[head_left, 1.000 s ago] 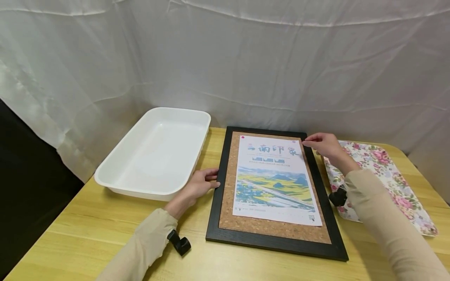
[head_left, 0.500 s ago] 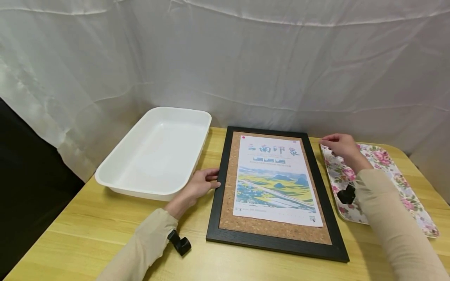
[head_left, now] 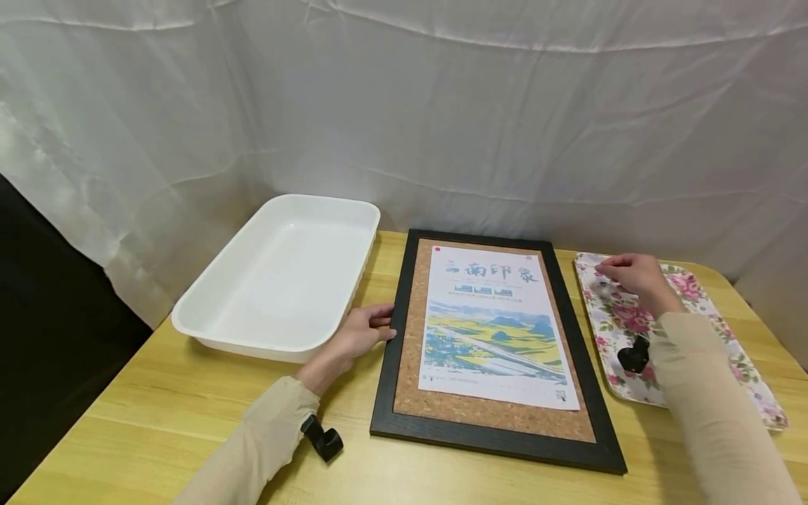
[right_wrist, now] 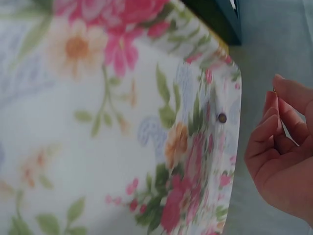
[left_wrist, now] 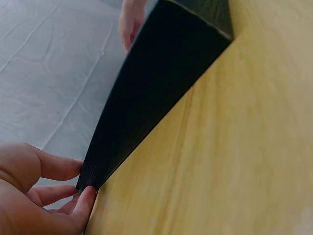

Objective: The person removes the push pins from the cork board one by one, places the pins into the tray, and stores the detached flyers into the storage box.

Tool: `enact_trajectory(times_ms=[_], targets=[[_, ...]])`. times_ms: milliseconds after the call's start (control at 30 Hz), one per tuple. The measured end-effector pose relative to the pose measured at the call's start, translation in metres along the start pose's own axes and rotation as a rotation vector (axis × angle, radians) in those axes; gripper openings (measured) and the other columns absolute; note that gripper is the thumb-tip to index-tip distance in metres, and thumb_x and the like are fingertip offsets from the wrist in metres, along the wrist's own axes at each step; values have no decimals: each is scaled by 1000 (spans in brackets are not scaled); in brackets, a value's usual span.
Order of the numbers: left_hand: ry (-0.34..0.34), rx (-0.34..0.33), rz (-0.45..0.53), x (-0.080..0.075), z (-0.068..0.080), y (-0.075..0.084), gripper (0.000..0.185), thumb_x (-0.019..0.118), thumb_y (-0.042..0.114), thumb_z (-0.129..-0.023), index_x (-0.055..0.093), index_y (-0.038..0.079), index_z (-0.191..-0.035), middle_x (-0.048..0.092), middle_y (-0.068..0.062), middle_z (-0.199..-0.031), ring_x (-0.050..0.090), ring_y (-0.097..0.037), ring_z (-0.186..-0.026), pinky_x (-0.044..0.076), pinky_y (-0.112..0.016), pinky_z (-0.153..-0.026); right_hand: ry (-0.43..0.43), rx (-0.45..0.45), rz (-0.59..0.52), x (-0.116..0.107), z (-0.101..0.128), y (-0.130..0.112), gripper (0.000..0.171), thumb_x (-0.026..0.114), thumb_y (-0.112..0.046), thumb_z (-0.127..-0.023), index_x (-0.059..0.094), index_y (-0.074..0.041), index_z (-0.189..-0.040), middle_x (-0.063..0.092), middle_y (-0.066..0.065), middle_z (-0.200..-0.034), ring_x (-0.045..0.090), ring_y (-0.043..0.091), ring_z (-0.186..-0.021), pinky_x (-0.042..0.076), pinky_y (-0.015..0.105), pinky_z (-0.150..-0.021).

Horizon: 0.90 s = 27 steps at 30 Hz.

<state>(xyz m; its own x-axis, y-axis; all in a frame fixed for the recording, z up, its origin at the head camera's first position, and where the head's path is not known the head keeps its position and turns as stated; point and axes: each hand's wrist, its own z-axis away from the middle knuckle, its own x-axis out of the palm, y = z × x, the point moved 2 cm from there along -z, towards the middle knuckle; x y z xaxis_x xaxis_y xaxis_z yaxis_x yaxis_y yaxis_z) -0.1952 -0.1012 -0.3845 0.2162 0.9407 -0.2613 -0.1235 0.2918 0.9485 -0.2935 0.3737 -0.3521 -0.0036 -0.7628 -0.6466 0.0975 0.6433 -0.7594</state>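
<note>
Left hand (head_left: 355, 334) fingers straight, touching left edge of cork board (head_left: 412, 351). Right hand (head_left: 633, 275) over far end of floral tray (head_left: 726, 344), fingertips pinched; held thing too small to tell.

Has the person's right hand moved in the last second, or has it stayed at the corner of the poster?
Yes. The right hand has moved rightward off the cork board's black frame and is now over the floral tray.

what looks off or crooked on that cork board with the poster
The poster sits slightly askew on the cork board: its bottom edge slants down to the right, leaving uneven cork margins. One red pin shows at its top left corner; no pin is visible on the other corners. Nothing looks spilled or damaged.
</note>
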Motion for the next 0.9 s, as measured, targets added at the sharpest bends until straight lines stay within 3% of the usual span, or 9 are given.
enact_trajectory(times_ms=[67, 267, 400, 500, 700, 900], targets=[[-3, 1, -1, 0, 0, 0, 54, 62, -6, -90, 46, -3, -141, 58, -18, -126, 53, -32, -119, 49, -38, -92, 13, 21, -5, -4, -2, 9, 45, 64, -44, -91, 64, -1, -105, 57, -2, -93, 53, 19, -83, 51, 35, -60], [10, -13, -2, -1, 0, -1, 54, 63, -5, -90, 46, -2, -141, 58, -17, -126, 53, -31, -119, 49, -38, -93, 17, 91, -82, -7, 0, 20, 38, 65, -35, -93, 62, 1, -106, 60, 1, -89, 56, 14, -75, 51, 31, -61], [7, -11, -2, 0, 0, 0, 54, 63, -5, -90, 46, -2, -141, 58, -18, -126, 53, -32, -119, 49, -38, -93, 19, 177, -186, -9, 4, 28, 16, 66, -28, -93, 67, -12, -93, 62, -5, -79, 57, 12, -68, 52, 31, -60], [3, -11, -1, 0, 0, -1, 54, 62, -5, -90, 46, -3, -141, 58, -18, -126, 53, -32, -119, 49, -38, -93, 20, 200, -233, -9, 4, 34, 9, 68, -26, -92, 70, -19, -86, 63, -9, -74, 57, 9, -65, 52, 29, -59], [7, -14, -6, -1, -1, 0, 53, 62, -4, -91, 46, -1, -142, 58, -17, -126, 53, -31, -119, 48, -38, -93, 46, 205, -223, -8, 4, 36, 13, 70, -27, -90, 70, -28, -77, 65, -13, -70, 59, 5, -64, 51, 25, -57], [2, -16, -12, 0, -1, -1, 54, 62, -4, -91, 46, -1, -142, 57, -18, -128, 52, -31, -120, 48, -38, -94, 66, 218, -217, -4, 4, 37, 11, 67, -21, -92, 70, -22, -82, 64, -11, -68, 58, 8, -61, 51, 27, -55]])
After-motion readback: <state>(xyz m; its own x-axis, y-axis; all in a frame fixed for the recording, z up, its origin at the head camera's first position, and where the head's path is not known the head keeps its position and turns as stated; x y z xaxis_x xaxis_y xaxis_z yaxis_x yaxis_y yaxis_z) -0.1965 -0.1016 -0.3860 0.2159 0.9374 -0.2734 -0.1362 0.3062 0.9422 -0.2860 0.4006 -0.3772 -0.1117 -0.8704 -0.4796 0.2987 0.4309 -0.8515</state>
